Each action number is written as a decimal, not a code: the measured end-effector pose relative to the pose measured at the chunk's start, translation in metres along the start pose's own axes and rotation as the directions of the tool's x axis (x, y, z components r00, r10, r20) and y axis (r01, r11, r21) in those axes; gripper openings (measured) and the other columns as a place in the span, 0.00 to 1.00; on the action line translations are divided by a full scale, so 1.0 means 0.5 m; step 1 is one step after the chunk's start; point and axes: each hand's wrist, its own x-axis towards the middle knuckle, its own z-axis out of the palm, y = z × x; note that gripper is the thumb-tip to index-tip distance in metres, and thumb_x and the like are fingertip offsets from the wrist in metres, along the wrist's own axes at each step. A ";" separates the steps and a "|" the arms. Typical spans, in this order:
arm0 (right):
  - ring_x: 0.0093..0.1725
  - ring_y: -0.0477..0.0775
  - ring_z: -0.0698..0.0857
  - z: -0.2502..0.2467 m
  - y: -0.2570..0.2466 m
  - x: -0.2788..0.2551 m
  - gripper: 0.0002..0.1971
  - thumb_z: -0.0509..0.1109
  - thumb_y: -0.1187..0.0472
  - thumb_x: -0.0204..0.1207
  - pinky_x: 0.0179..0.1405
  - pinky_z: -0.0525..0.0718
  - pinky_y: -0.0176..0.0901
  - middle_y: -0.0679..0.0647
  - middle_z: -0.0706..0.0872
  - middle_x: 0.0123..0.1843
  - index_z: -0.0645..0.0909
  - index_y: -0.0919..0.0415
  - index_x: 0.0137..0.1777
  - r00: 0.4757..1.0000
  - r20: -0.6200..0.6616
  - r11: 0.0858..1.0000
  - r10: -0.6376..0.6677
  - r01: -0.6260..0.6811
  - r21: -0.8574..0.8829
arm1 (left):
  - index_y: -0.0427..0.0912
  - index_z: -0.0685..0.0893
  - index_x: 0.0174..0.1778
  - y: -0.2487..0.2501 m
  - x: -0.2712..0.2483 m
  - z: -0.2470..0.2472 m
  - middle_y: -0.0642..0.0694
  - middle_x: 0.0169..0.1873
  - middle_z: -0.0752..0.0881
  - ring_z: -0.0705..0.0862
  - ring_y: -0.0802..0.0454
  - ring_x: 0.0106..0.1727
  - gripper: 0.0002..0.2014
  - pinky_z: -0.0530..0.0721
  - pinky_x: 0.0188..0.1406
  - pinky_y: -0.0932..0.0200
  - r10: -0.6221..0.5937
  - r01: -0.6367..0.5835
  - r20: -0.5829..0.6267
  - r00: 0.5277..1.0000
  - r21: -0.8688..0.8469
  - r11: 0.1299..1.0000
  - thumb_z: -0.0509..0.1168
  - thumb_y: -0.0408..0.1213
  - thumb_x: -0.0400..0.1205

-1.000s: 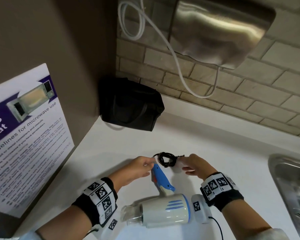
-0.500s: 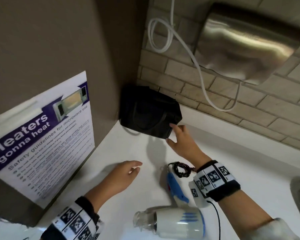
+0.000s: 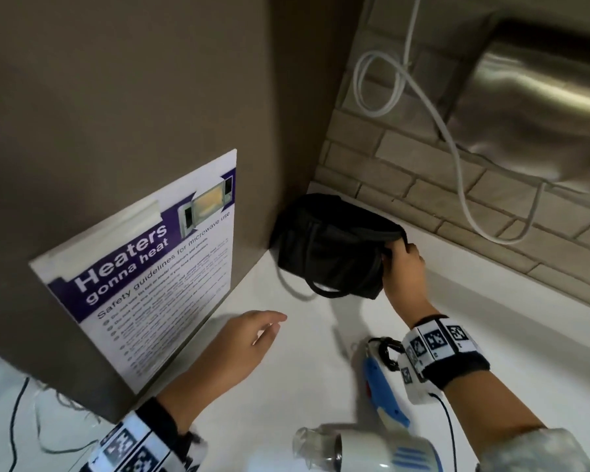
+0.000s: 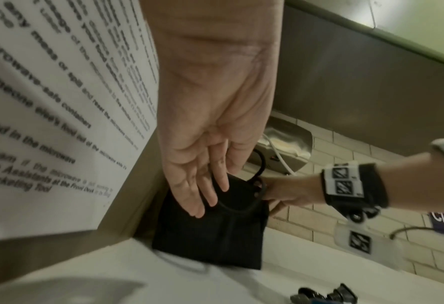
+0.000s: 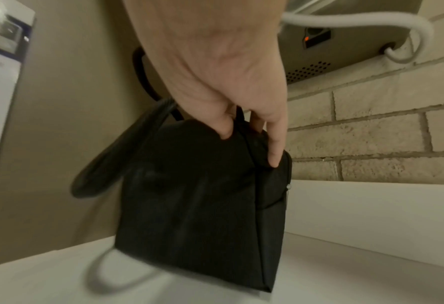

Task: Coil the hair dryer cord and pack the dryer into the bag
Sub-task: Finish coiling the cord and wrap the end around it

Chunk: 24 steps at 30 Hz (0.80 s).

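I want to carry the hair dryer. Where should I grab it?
Take the dryer by its blue handle, coming from above. It lies flat on the counter, handle pointing toward the bag and free on top. It looks slim enough for a small grip; the body looks too fat.

Indoor light is soft and fairly dim, warm on the brown wall. The white surface (image 3: 321, 386) is the brightest area, carrying faint shadows beside the bag (image 3: 327, 253). A pale sheen streaks the steel hand dryer (image 3: 532, 97) far right. Both wrist views are motion-blurred (the poster (image 4: 46, 123) text smears), and straight lines bow toward the edges.
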 end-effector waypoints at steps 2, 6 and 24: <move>0.48 0.71 0.79 -0.022 0.008 -0.029 0.17 0.60 0.73 0.75 0.41 0.72 0.48 0.72 0.80 0.51 0.73 0.67 0.64 0.999 -0.024 0.997 -0.032 0.034 0.075 | 0.50 0.86 0.60 0.006 -0.004 -0.009 0.59 0.56 0.88 0.83 0.68 0.57 0.13 0.81 0.54 0.72 0.036 -0.038 -0.051 0.998 -0.036 0.999 0.61 0.37 0.84; 0.48 0.63 0.79 -0.054 0.010 -0.102 0.20 0.65 0.74 0.74 0.43 0.71 0.41 0.61 0.78 0.50 0.75 0.65 0.65 0.994 0.025 0.973 -0.107 0.100 0.208 | 0.50 0.88 0.52 0.041 -0.021 -0.035 0.62 0.46 0.90 0.87 0.69 0.49 0.15 0.82 0.41 0.73 0.128 -0.139 -0.131 0.983 -0.081 0.987 0.62 0.26 0.81; 0.48 0.49 0.85 -0.070 -0.079 -0.165 0.16 0.54 0.76 0.77 0.55 0.83 0.41 0.56 0.87 0.48 0.79 0.58 0.51 0.934 0.339 0.719 -0.115 -0.157 0.677 | 0.67 0.83 0.57 0.053 -0.042 -0.076 0.69 0.69 0.74 0.64 0.57 0.78 0.17 0.63 0.73 0.48 0.398 -0.365 -0.094 0.913 0.252 0.896 0.60 0.42 0.77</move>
